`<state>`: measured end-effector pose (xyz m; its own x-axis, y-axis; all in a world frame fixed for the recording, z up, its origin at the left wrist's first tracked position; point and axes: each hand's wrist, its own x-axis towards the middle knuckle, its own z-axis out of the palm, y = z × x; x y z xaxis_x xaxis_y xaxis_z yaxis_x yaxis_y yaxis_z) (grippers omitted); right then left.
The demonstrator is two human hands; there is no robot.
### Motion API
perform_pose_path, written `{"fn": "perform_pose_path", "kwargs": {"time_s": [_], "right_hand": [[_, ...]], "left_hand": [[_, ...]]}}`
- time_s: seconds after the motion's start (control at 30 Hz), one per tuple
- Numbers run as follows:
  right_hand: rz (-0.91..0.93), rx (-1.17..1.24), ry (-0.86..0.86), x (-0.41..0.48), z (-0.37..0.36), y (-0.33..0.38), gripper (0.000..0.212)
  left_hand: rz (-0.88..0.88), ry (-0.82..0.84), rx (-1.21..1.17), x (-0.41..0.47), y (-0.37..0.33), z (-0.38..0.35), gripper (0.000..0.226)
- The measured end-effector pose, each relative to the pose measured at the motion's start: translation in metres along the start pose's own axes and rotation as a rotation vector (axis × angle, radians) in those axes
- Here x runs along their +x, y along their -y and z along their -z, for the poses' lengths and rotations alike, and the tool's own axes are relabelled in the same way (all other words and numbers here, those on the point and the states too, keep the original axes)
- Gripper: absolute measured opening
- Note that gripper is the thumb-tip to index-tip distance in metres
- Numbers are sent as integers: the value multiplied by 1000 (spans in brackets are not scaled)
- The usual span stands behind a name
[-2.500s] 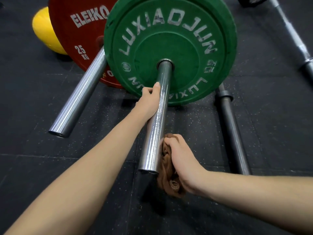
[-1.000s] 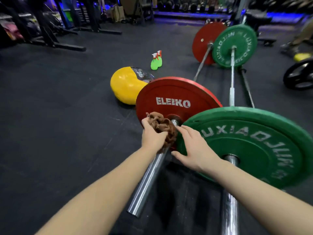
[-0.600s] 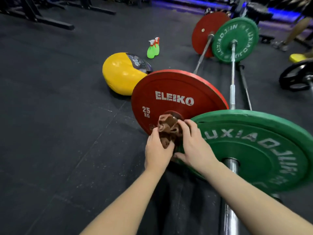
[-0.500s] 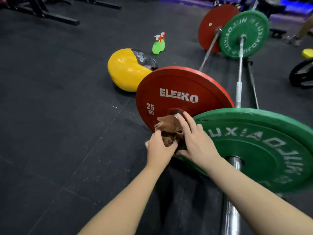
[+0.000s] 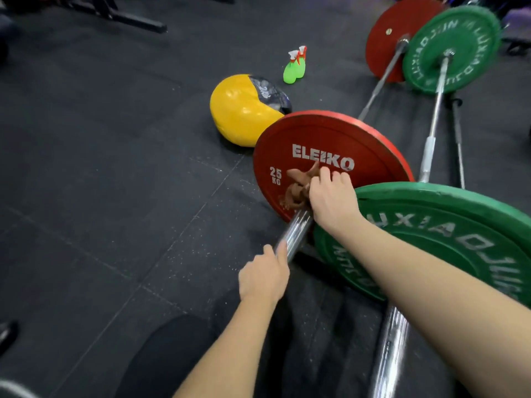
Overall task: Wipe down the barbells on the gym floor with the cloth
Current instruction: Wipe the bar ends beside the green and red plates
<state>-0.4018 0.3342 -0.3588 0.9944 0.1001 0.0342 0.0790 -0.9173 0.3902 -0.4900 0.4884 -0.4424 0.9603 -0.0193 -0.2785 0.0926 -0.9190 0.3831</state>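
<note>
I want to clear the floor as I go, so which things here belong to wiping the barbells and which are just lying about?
In the job: cloth, gripped by the right hand on the red-plate barbell; left hand holding its sleeve; green-plate barbell; bare bar.
Lying about: yellow ball; spray bottles, untouched; rack foot.

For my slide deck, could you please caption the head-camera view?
Right hand grips a cloth on the barbell beside its red plate; left hand holds its end.

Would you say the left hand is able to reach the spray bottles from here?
Probably not: the spray bottles stand far beyond the yellow ball, while the left hand grips the sleeve.
</note>
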Motion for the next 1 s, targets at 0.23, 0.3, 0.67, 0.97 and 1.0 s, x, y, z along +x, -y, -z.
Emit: {"fn": "perform_pose_path", "kwargs": {"time_s": [0.23, 0.3, 0.67, 0.97, 1.0], "right_hand": [[-54, 213, 215, 29, -28, 9, 77], [-88, 266, 230, 38, -32, 8, 67], [-58, 402, 363, 55, -32, 15, 46], [-22, 396, 308, 51, -41, 10, 43], [-74, 400, 296, 53, -41, 8, 43]], "left_hand": [[10, 15, 33, 9, 1, 4, 69], [10, 8, 43, 12, 3, 3, 72], [40, 15, 93, 20, 6, 4, 53], [78, 42, 35, 11, -1, 8, 50], [81, 47, 32, 11, -2, 8, 50]]}}
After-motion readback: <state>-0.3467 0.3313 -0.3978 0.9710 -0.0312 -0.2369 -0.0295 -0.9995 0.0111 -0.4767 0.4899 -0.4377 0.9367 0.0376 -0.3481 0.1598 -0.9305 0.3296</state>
